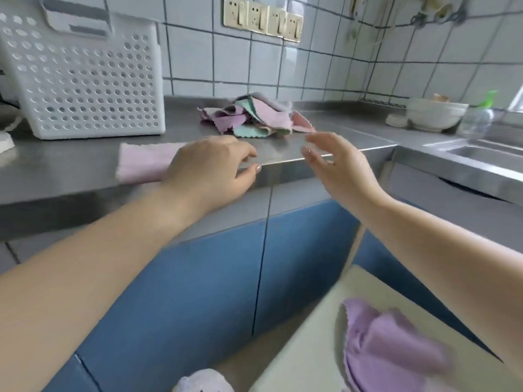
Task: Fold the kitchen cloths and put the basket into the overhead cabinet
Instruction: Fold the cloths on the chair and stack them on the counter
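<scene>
A person's two bare forearms reach forward over a stainless steel desk point(70, 168) set against a white tiled wall point(254, 66).

The left hand point(210, 168) rests at the desk's front edge, fingers loosely curled and holding nothing. Its wrist side covers the right end of a flat, folded pale pink cloth point(144, 165) lying on the steel.

The right hand point(336, 165) hovers just above the front edge, fingers spread and relaxed, touching nothing.

Behind the two hands, near the wall, lies a loose heap of pink, lilac, mint green and grey kitchen cloths point(254, 117), unfolded and overlapping one another.

At the far left of the desk stands a white perforated plastic basket point(85, 83), upright, well apart from the heap. What it holds cannot be seen.

At the far right, white ceramic bowls point(433, 114) sit stacked beside a steel sink point(481, 154). A row of cream wall sockets point(263, 17) is mounted on the tiles above.

Below the desk are blue cabinet doors point(198, 292). In the lower right corner, blurred, a crumpled lilac cloth point(387, 343) lies on a pale flat surface point(305, 349).
</scene>
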Tool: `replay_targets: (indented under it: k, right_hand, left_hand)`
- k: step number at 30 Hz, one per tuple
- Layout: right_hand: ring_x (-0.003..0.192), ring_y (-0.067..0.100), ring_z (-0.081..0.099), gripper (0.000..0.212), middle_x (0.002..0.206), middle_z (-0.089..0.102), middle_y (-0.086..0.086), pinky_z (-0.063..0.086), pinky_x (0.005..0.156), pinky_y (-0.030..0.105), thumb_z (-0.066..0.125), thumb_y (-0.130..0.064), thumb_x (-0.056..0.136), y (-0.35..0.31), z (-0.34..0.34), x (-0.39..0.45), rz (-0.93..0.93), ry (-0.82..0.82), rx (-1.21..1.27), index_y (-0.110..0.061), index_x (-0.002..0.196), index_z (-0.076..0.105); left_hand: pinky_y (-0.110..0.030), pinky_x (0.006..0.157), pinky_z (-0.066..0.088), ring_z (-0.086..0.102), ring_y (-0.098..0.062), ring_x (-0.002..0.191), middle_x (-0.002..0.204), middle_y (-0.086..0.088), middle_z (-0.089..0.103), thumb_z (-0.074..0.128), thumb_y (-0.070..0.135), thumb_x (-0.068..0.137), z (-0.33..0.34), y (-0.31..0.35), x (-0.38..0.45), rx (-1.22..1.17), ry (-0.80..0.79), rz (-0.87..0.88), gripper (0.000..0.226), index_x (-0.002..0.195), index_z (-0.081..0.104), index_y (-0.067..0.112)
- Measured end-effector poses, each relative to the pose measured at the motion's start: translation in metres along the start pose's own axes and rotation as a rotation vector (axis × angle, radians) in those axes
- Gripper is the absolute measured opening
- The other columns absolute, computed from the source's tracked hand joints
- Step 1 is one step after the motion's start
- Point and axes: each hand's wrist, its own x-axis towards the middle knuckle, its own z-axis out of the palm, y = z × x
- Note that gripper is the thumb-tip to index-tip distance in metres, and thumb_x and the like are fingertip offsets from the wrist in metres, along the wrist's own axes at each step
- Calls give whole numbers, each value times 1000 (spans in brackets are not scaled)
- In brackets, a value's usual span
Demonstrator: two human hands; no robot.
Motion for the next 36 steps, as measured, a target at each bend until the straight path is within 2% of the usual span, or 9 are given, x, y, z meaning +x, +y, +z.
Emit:
replay_targets:
  k: [4, 8, 11, 16, 19, 23, 28, 32, 36]
  right_hand:
    - [104, 11, 56, 31, 122, 53, -12, 41, 89, 21, 54, -36, 92, 56, -56, -64, 132, -118, -224, -28, 121, 59]
    - [118, 13, 52, 28, 134, 50, -6, 39, 100, 25, 56, -34, 91, 112, -93, -134, 279, -189, -340, -27, 118, 61]
    - [122, 10, 48, 27, 131, 54, -4, 33, 97, 20, 57, -31, 91, 147, -112, -192, 456, -207, -395, -25, 117, 63]
    - [101, 19, 61, 22, 110, 68, -1, 46, 82, 27, 57, -22, 88, 189, -97, -284, 711, -385, -451, -17, 105, 69]
    - [88, 13, 60, 23, 106, 70, -6, 43, 73, 24, 55, -22, 87, 203, -77, -324, 784, -450, -410, -24, 104, 70]
    - [102, 17, 62, 33, 110, 69, 0, 42, 85, 24, 54, -13, 85, 209, -47, -352, 769, -479, -355, -25, 113, 67]
    - [99, 18, 60, 39, 108, 61, 2, 46, 82, 28, 55, -18, 85, 219, -32, -361, 736, -469, -338, -37, 118, 61]
    - [101, 21, 58, 37, 110, 57, 1, 44, 75, 29, 54, -24, 86, 222, -27, -360, 681, -480, -438, -38, 120, 59]
    - [104, 28, 55, 38, 114, 55, 5, 45, 76, 34, 60, -23, 83, 227, -30, -348, 594, -329, -507, -32, 120, 62]
  left_hand:
    - [-33, 80, 48, 58, -17, 105, 107, 10, 65, 47, 43, 91, 56, 71, -14, -215, -171, 107, 31, 113, 61, 27]
    - [-29, 80, 45, 57, -12, 107, 110, 12, 62, 46, 44, 93, 112, 130, -47, -286, -407, 205, 31, 117, 58, 30]
    - [-28, 79, 44, 56, -13, 108, 114, 11, 60, 46, 42, 93, 149, 174, -78, -297, -574, 303, 31, 120, 56, 31]
    - [-29, 85, 46, 56, -12, 110, 122, 11, 59, 48, 39, 92, 199, 215, -140, -324, -803, 380, 32, 122, 56, 29]
    - [-28, 85, 43, 55, -13, 112, 123, 9, 57, 49, 35, 91, 219, 227, -171, -330, -900, 362, 32, 122, 56, 29]
    - [-30, 83, 42, 54, -19, 106, 110, 4, 57, 54, 46, 87, 234, 236, -197, -330, -919, 325, 30, 109, 60, 27]
    - [-33, 88, 41, 51, -21, 109, 111, 1, 56, 51, 61, 81, 248, 247, -213, -247, -866, 242, 44, 107, 56, 26]
    - [-34, 84, 40, 54, -24, 109, 109, 0, 59, 47, 40, 87, 252, 253, -209, -232, -802, 225, 23, 101, 57, 25]
    - [-31, 75, 41, 56, -22, 103, 104, 2, 64, 47, 24, 87, 243, 249, -186, -406, -749, 185, 16, 97, 59, 23]
